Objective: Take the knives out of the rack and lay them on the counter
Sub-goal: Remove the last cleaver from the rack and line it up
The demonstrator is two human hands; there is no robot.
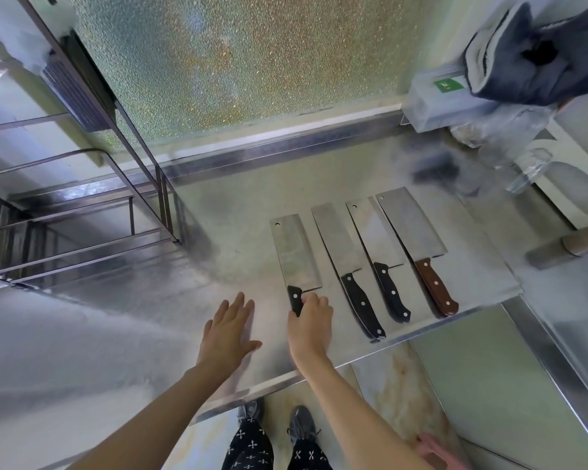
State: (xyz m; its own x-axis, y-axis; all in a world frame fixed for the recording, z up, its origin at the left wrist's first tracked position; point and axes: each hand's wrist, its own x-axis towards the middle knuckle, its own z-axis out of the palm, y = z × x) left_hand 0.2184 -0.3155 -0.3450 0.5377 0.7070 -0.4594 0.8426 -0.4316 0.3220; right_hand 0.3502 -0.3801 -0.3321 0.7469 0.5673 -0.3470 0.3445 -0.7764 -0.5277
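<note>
Several cleavers lie side by side on the steel counter, blades pointing away from me. The leftmost cleaver has a black handle, and my right hand is closed around that handle, the blade flat on the counter. To its right lie a black-handled cleaver, another black-handled cleaver and a brown-handled cleaver. My left hand rests flat on the counter with fingers spread, just left of the right hand. The metal rack stands at the left; no knives show in it.
A frosted window runs behind the counter. At the back right are a plastic box with a green label, a grey cloth, a clear glass and a wooden handle. The counter's front edge is just below the knife handles.
</note>
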